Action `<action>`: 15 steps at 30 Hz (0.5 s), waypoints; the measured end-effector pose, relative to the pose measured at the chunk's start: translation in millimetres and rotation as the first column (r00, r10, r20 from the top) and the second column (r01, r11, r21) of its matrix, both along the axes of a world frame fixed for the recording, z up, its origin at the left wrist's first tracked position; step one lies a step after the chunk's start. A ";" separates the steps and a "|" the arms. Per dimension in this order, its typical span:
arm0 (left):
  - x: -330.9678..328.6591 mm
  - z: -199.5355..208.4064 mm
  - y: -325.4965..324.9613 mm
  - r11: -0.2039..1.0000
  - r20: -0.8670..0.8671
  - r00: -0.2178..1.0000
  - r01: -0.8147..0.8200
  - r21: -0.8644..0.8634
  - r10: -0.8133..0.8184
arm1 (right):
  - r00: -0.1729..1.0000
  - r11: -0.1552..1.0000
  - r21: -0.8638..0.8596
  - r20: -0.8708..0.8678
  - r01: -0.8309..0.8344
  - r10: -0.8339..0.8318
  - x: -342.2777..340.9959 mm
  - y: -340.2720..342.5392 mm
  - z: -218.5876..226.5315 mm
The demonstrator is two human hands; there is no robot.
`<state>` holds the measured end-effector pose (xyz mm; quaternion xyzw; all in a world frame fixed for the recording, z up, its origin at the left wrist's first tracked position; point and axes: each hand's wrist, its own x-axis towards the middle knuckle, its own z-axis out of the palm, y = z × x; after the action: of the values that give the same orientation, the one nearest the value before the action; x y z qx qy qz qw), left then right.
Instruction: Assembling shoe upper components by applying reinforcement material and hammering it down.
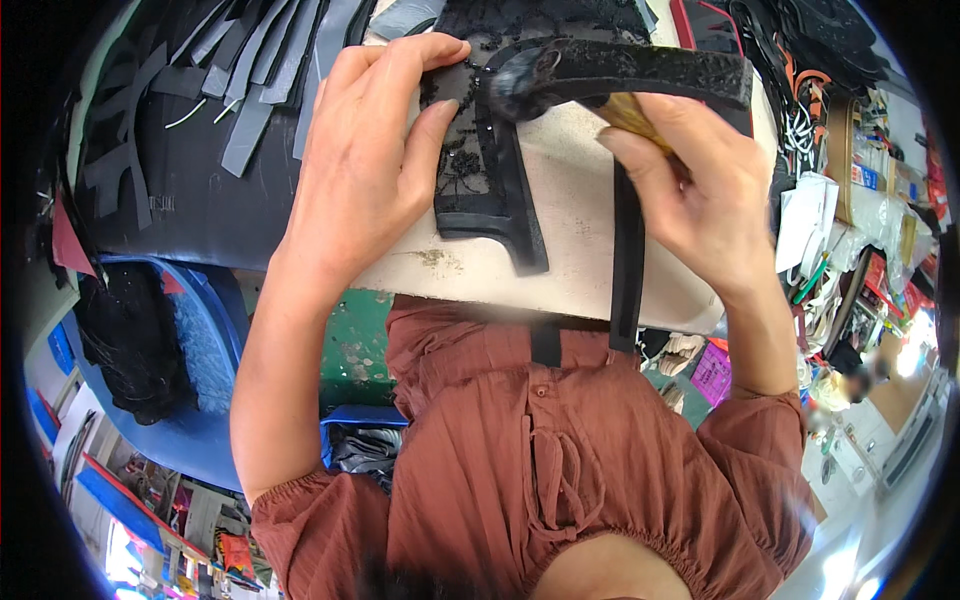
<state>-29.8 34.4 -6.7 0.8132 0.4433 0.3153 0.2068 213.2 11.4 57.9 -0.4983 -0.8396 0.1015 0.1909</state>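
My right hand [700, 190] is closed round the yellowish handle of a hammer [650, 72]. Its black head is long and curved, with a rounded face over the work on the table. My left hand [365, 160] lies at the left edge of a black lace-patterned piece [462, 165] with small shiny beads and a smooth black border. Thumb and forefinger are spread apart on that piece; the other fingers are partly hidden. Below my right hand, a narrow black strip [626, 250] crosses the pale tabletop [570, 220] and hangs over its front edge.
Grey and black cut strips [270, 60] lie fanned out on a black surface at the left. A blue tub [215, 350] with dark material stands below it. Assorted supplies crowd the right, near a white sheet [806, 220]. A red-edged object [712, 28] sits at the back.
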 end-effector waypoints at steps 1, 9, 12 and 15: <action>-0.3 -0.7 -2.4 0.999 0.018 1.000 -0.004 -0.036 0.005 | 0.999 1.000 0.010 -0.023 0.024 -0.024 -2.5 -5.7 4.9; 0.4 2.3 -4.2 0.999 0.050 0.998 -0.021 -0.048 0.024 | 0.990 0.990 -0.099 0.084 -0.105 0.113 -4.3 -31.0 16.5; -0.3 -0.9 -2.9 0.999 0.080 0.997 -0.010 -0.030 0.012 | 0.993 0.964 -0.254 0.055 -0.084 0.101 -30.3 -50.2 18.4; -6.6 -8.8 1.9 0.994 0.140 0.989 0.057 -0.093 -0.043 | 0.988 0.985 -0.114 0.070 -0.126 0.135 -19.4 -37.1 11.7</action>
<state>-36.3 36.3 -15.6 0.7893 0.4221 0.3436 0.2841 193.7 -25.7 69.7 -0.4555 -0.8704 0.1402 0.1233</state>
